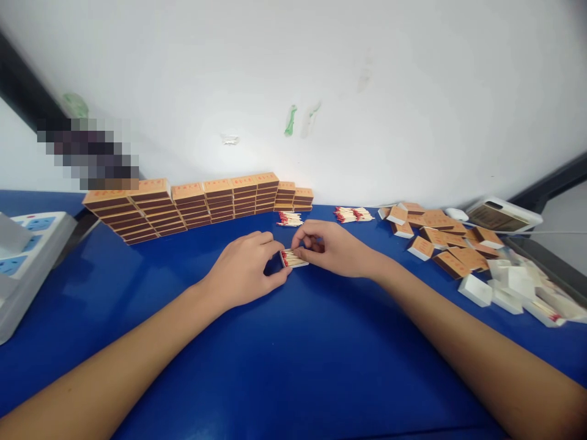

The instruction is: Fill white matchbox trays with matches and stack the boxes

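Observation:
A small white matchbox tray point(299, 264) filled with red-tipped matches point(291, 256) lies on the blue table in front of me. My left hand point(247, 269) grips its left end, thumb at the near corner and fingers at the far one. Over the tray's right half, my right hand point(332, 247) has its thumb and fingers pinched together on the matches. Just behind the tray is a loose pile of matches point(290, 219). Farther right, by the wall, lies another match pile point(353, 214).
Stacked matchboxes point(220, 198) form a row along the wall at left. Empty-looking orange sleeves point(440, 229) are scattered at right, beside white trays point(509, 284). A white power strip point(41, 256) stands far left; a white device point(504, 214) leans at far right.

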A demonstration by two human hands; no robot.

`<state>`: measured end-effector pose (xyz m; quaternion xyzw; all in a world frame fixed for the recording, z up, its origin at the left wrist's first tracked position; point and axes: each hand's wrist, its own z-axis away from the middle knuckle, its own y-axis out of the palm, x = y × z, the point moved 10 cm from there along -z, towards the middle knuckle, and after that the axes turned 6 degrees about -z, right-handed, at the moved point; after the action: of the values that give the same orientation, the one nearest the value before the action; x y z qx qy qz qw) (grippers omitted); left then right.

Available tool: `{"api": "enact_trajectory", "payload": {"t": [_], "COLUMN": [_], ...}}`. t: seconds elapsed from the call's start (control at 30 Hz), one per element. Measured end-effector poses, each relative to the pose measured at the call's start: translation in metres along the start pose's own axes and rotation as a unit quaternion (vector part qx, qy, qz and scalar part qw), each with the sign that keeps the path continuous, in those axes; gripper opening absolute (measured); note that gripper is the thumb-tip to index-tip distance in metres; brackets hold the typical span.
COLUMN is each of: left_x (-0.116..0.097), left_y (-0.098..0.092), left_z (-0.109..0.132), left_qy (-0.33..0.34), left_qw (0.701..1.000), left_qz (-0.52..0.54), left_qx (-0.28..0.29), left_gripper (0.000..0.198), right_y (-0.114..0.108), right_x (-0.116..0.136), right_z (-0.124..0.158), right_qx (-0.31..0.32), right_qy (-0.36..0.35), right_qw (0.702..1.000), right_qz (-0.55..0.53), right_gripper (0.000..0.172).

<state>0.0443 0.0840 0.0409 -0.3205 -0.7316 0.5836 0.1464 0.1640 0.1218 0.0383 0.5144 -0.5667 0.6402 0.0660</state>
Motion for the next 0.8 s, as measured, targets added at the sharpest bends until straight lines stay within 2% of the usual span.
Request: {"api": "enact_trajectory", "payload": {"t": [0.23, 0.4, 0.8], "left_x": [0.0, -0.0001, 0.001], "left_y": [-0.0001, -0.0001, 0.0009], "left_z": [0.0, 0.0001, -0.0001], "left_qy": [0.007, 0.008, 0.009], "left_qw": [1.0, 1.0, 1.0], "left_qz": [0.009, 0.01, 0.012], "left_qx": [-0.003, -0.005, -0.007], "left_gripper": [0.024, 0.025, 0.025], "right_y": [0.0047, 0.002, 0.0012], "right_x": [0.0037, 0.0002, -0.0002], "right_z": [0.0025, 0.0037, 0.005], "right_qx": [0.004, 0.009, 0.005], "right_qy": [-0.019, -0.004, -0.008], "right_qw": [1.0, 1.0, 1.0], "right_qz": [0.007, -0.004, 0.002], "right_gripper": [0.008, 0.013, 0.01]}}
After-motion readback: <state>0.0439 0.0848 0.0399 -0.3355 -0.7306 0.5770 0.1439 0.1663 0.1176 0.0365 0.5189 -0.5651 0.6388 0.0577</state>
